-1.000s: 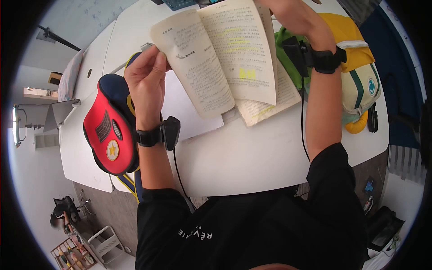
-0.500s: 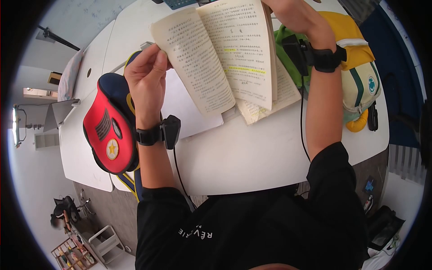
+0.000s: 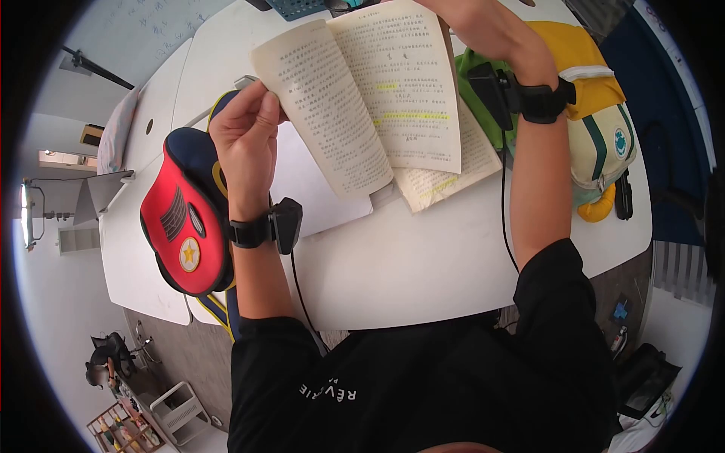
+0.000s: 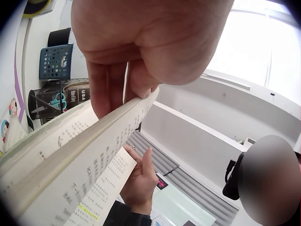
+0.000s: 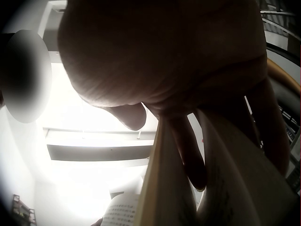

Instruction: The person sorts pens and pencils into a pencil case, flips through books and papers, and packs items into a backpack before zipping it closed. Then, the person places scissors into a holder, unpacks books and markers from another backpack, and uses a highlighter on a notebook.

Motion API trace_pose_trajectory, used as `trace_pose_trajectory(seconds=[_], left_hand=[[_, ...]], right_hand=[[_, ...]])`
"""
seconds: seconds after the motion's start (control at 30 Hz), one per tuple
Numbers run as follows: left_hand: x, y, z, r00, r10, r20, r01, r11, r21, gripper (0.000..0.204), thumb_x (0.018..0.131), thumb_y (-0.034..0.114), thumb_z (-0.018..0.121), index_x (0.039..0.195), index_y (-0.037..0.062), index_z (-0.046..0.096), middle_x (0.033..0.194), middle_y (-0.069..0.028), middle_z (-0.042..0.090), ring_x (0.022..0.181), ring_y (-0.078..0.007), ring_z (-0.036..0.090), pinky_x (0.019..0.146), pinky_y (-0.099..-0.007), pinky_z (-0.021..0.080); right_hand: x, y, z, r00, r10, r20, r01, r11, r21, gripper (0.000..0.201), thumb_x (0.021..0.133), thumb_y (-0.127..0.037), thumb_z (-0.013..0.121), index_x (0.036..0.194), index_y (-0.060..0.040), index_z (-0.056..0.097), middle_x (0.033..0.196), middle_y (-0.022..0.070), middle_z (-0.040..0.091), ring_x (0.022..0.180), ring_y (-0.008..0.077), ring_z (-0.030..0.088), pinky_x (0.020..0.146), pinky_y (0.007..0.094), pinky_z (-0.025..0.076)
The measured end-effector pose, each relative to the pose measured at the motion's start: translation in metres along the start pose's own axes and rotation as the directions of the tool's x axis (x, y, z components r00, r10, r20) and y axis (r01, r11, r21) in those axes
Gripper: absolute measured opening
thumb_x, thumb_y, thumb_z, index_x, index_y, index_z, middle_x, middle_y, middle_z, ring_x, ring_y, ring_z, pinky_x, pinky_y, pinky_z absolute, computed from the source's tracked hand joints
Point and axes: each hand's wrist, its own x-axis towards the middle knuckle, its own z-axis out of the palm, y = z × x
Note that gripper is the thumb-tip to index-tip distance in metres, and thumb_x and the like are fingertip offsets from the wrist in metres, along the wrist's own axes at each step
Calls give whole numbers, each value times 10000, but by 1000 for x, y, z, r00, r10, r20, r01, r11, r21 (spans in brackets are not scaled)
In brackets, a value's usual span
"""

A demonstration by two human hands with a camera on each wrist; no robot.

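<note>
Open paperback book held up over the white desk (image 3: 423, 264), 1 hand per side. Left hand (image 3: 248, 143) pinches the left-hand pages (image 3: 321, 106) at the outer edge, thumb against fingers. Right hand (image 3: 495, 34) grips the right-hand pages (image 3: 411, 83) near the top, 1 finger (image 5: 190, 160) wedged between leaves. Yellow highlighter on the right side. White paper (image 3: 313, 181) under the left half. Red-and-navy bag (image 3: 181, 219) at left, yellow-and-cream bag (image 3: 604, 147) at right.
</note>
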Motion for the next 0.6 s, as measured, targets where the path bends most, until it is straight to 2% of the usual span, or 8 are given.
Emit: trace_pose_trajectory(seconds=[0.03,0.1,0.2,0.3,0.43,0.5,0.6], left_hand=[[0,0,-1,1000,0,0,0,1000,2,251,975,-9,570,1204,-92,630,1031,-150,713,858,-193,688,802,-320,562],[0,1,1,1000,4,3,-4,1000,0,251,976,-6,571,1204,-93,630,1029,-149,714,862,-194,688,802,-318,561],[-1,1,1,1000,6,19,-5,1000,-6,250,976,-3,572,1202,-92,630,1022,-144,714,863,-192,686,801,-315,558],[-1,2,5,1000,-6,7,6,1000,-8,248,975,-5,572,1200,-91,632,1012,-138,714,851,-187,680,797,-310,553],[0,0,1,1000,-21,-15,21,1000,17,246,973,-9,575,1196,-90,634,1002,-132,713,834,-181,671,790,-306,547],[0,0,1,1000,-12,-6,12,1000,11,245,973,-9,575,1195,-91,635,1003,-133,713,837,-180,672,788,-305,546],[-2,1,3,1000,-1,9,1,1000,-4,244,972,-8,577,1194,-91,635,1007,-134,714,841,-180,674,783,-304,546]], right_hand=[[0,-3,-3,1000,-1,1,1,1000,1,691,1069,-494,319,694,21,587,563,83,462,568,175,438,572,328,378],[-3,-11,-7,972,199,123,-193,979,-61,687,1068,-497,321,703,24,581,568,72,459,565,164,432,560,321,368],[0,-1,-5,981,122,151,-121,993,-15,688,1066,-508,321,706,17,584,572,60,459,565,157,432,555,317,366],[-1,-1,-5,973,192,131,-190,981,-27,688,1066,-509,318,703,10,587,571,55,457,566,155,430,556,321,367],[0,0,-4,989,121,84,-119,993,-27,688,1065,-511,323,699,8,589,564,54,449,563,156,424,558,321,367],[-1,-5,-5,964,237,123,-235,972,-31,675,1067,-500,327,719,14,593,581,64,466,582,163,435,575,321,377],[0,-2,-8,968,184,171,-179,983,-43,673,1067,-497,327,751,26,608,611,85,498,618,174,462,607,322,397]])
